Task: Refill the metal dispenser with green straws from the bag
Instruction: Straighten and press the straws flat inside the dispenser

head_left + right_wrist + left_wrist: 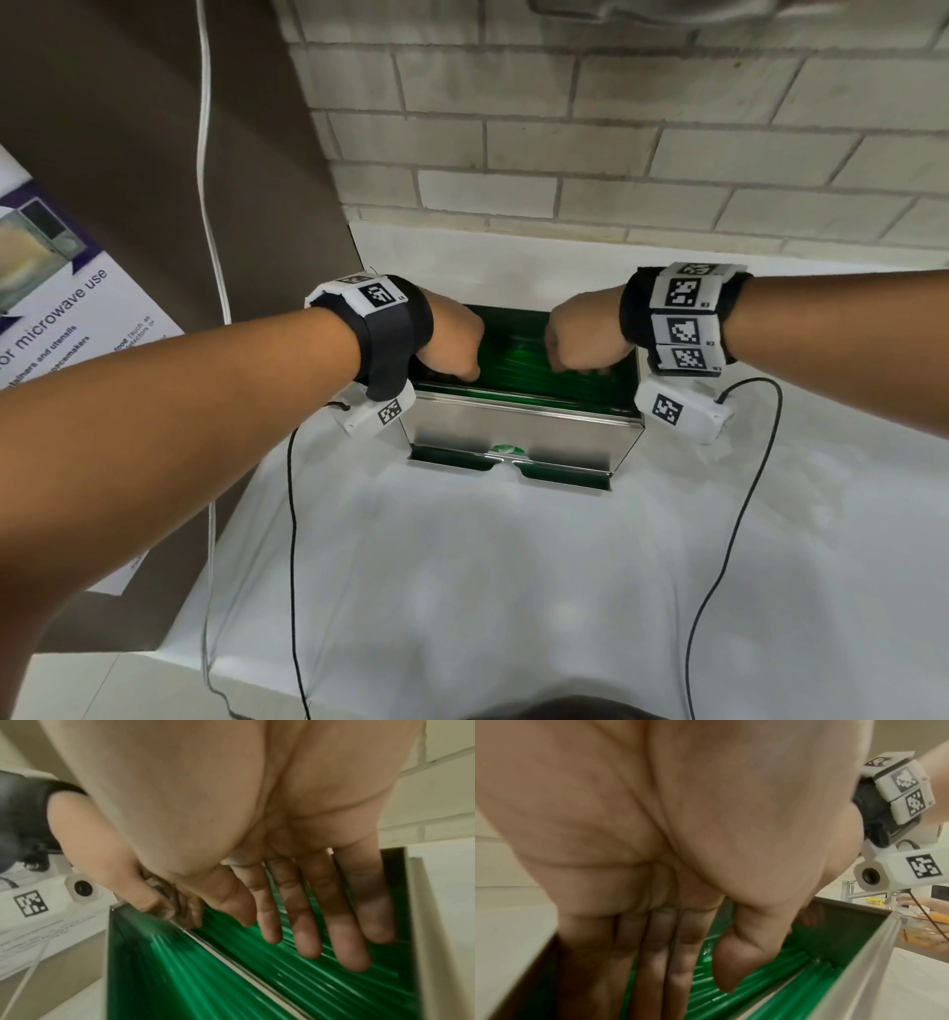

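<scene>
**Both hands down in the open dispenser**

We see the metal dispenser (pixel 524 431) standing on a white cloth (pixel 462 591) against a pale brick wall (pixel 616 128), its top open and filled with green straws (pixel 518 365) lying lengthwise. From the head view our knuckles cover both ends of the pile, so the fingers are hidden there.

The wrist views fill that in. The left hand (pixel 654 841) reaches into the box with fingers (pixel 652 963) straight and together, pointing down among the straws (pixel 770 983); the thumb hangs beside them. It grasps nothing that we can make out (the fingertips are cut off at the bottom edge). The right hand (pixel 257 821) is spread flat, its fingers (pixel 342 933) relaxed and lying over the straws (pixel 308 983); whether they actually press on the pile is blurred.

At the dispenser's foot a tray slot shows green, though we cannot tell single straws there. The bag does not appear in any view. At left a printed notice (pixel 61 329) about microwave use is cut off by the frame and partly covered by our left forearm.
</scene>
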A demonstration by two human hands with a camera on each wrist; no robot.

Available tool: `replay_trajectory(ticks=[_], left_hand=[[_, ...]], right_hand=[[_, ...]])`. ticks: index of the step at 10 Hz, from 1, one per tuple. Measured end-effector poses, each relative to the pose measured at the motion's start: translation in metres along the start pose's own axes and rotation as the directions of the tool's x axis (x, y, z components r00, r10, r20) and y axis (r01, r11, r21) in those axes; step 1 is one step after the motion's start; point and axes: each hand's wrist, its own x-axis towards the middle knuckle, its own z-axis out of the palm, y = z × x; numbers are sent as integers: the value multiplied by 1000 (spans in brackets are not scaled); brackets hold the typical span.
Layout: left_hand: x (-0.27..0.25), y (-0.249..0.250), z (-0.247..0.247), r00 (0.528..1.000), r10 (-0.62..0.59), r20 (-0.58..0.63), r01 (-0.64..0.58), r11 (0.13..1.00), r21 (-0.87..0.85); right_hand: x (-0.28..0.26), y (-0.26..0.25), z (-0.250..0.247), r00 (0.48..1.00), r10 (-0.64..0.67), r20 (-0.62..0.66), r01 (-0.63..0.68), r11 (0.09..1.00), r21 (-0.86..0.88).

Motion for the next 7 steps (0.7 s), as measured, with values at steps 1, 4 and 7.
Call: replay_trajectory(ticks=[1,4,7], left_hand=[[2,-6,-1,999,4,-48,-4,1000,-12],[10,-3,6,997,24,-73,-24,1000,-8],[14,5,12,1000,20,2,-20,990,138]], right_hand=[[4,1,8,998,-30,63,35,997,-70],[-9,-1,12,996,-53,72,49,997,57],[-15,2,10,994,-108,-17,108,994,-5]])
